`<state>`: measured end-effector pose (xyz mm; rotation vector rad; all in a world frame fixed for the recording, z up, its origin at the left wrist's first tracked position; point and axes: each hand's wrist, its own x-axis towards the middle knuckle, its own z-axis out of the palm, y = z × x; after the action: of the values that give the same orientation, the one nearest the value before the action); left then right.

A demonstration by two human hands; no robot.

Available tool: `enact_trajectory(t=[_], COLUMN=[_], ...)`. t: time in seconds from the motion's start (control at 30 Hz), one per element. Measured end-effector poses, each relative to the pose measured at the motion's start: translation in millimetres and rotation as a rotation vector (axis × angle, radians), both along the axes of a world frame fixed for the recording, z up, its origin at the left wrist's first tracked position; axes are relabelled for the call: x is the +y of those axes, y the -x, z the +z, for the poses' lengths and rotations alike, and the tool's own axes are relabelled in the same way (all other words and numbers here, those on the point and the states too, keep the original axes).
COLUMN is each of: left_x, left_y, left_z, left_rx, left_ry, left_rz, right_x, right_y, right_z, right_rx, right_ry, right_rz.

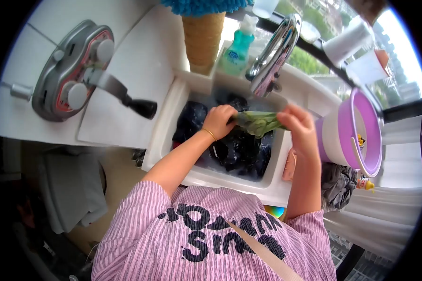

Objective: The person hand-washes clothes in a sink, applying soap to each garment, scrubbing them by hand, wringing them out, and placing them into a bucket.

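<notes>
Stretching between the two hands at the middle of the frame is a green cloth [259, 123], held above a white sink [165, 133]. The left hand [218, 122] is curled closed around the cloth's left end; a thin gold bracelet [209, 134] circles that wrist. The right hand [296, 125] clamps the other end, fingers bent onto the fabric. Dark clothes [241, 154] lie soaking in the basin below.

Along the back edge, toward the top of the frame, stand a chrome faucet [277, 54], a teal bottle [236, 52] with a white cap and a brown textured vase [201, 40] topped with blue fluff. At upper left, a grey device [75, 70] with a black-handled lever sits on the white tabletop [131, 84].

Right of the sink is a purple-and-white bucket [333, 140] — tilted in this view — with crumpled grey fabric [338, 185] just below it. A pink object [289, 166] lies beside the right forearm — what it is, I cannot tell.
</notes>
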<state>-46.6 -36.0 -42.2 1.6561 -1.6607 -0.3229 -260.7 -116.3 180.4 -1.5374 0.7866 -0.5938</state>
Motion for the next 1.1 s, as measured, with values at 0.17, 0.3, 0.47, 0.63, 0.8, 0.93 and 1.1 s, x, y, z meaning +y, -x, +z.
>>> enact_trajectory(t=[0.17,0.3,0.47,0.63,0.8,0.93,1.1], left_x=[-16.0,-17.8,-10.7,-3.5,40.0,87.3,100.3], left_y=[-21.1,-26.7,-37.8,-48.4,-41.9,-24.7,-6.0], left_z=[47.0,110.1,153.4,121.8,18.4,-30.0,-19.6], left_rx=[-0.009,-0.01,0.261,0.272,0.019,-0.075,-0.017], left_ry=[0.142,0.133,0.047,0.126,0.0,-0.284,-0.596], left_rz=[-0.08,-0.093,-0.073,-0.023,0.221,0.188,0.231], right_x=[-4.1,-16.7,-22.9,-16.3,22.1,52.6,77.1], right_y=[19.8,42.6,60.2,74.5,80.7,99.0,110.3], right_z=[51.8,72.6,93.6,60.1,-20.7,-104.4,-161.8], right_rx=[-0.387,-0.673,-0.756,-0.404,0.556,0.66,0.832], right_ry=[-0.132,-0.217,-0.16,-0.067,0.066,0.23,0.379], right_rz=[-0.334,-0.398,-0.398,-0.125,0.147,0.341,0.485])
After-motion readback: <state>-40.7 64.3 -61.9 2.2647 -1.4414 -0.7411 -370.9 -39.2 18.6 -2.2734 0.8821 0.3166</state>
